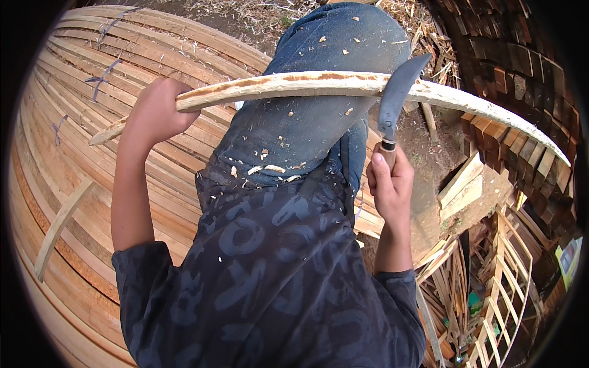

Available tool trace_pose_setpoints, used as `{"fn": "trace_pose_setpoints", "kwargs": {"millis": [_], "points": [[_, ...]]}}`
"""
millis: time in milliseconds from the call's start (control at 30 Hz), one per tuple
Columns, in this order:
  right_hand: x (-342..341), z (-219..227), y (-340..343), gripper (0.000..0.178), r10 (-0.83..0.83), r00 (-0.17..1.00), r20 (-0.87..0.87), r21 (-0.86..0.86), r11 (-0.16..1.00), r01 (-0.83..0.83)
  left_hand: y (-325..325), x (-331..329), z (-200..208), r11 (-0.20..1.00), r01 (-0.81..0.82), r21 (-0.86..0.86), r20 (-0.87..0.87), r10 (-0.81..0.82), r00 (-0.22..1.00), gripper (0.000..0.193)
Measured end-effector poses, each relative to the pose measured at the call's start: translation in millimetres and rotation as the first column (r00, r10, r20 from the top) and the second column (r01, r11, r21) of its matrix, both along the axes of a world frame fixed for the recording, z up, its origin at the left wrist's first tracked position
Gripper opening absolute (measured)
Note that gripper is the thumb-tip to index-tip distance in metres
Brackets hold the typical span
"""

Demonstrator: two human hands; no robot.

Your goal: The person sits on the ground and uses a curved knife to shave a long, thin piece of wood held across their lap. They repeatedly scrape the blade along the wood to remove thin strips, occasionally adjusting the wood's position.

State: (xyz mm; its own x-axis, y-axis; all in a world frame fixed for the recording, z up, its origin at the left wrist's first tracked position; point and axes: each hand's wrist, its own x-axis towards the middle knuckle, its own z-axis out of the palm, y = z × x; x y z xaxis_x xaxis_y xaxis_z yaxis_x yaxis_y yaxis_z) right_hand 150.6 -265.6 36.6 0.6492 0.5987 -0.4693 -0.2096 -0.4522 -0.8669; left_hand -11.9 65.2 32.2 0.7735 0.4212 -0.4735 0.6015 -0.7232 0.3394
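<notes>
A long, pale wooden pole (294, 84) with brown patches lies across my jeans-covered thigh, its right end reaching out over the ground. Around its left part my left hand (161, 110) is closed, and the tip sticks out beyond the fist. My right hand (392, 178) grips the short wooden handle of a machete (400, 92) with a broad, dark, curved blade. That blade stands upright across the pole, right of my leg, and hides a short stretch of it. Wood shavings (268, 168) are scattered over my jeans and shirt.
On the left, long sawn battens (80, 208) lie side by side, some tied with strips. Stacked timber ends (515, 67) rise at the right. Lower right are a slatted wooden frame (504, 276) and loose offcuts (445, 276). Shavings litter the ground (245, 18) ahead.
</notes>
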Motion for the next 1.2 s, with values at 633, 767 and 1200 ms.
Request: {"fn": "trace_pose_setpoints", "kwargs": {"millis": [633, 767, 1200], "points": [[-4.2, -17.4, -4.7, 0.017, -0.409, 0.912, -0.027, 0.296, 0.868, 0.398, -4.7, 0.5, -5.8, 1.000, -0.002, 0.004, 0.039, 0.002, 0.999, 0.020], [9.1, 0.9, -15.0, 0.016, -0.159, 0.987, -0.020, 0.080, 0.984, 0.160, -4.8, 0.0, -1.2, 1.000, -0.027, 0.014, -0.013, 0.027, 1.000, 0.020], [10.0, -7.3, -10.7, 0.019, 0.257, 0.943, 0.209, 0.009, 0.964, -0.265, -8.6, 5.3, -4.3, 0.988, 0.028, 0.149, 0.097, -0.043, 0.994, 0.021]]}}
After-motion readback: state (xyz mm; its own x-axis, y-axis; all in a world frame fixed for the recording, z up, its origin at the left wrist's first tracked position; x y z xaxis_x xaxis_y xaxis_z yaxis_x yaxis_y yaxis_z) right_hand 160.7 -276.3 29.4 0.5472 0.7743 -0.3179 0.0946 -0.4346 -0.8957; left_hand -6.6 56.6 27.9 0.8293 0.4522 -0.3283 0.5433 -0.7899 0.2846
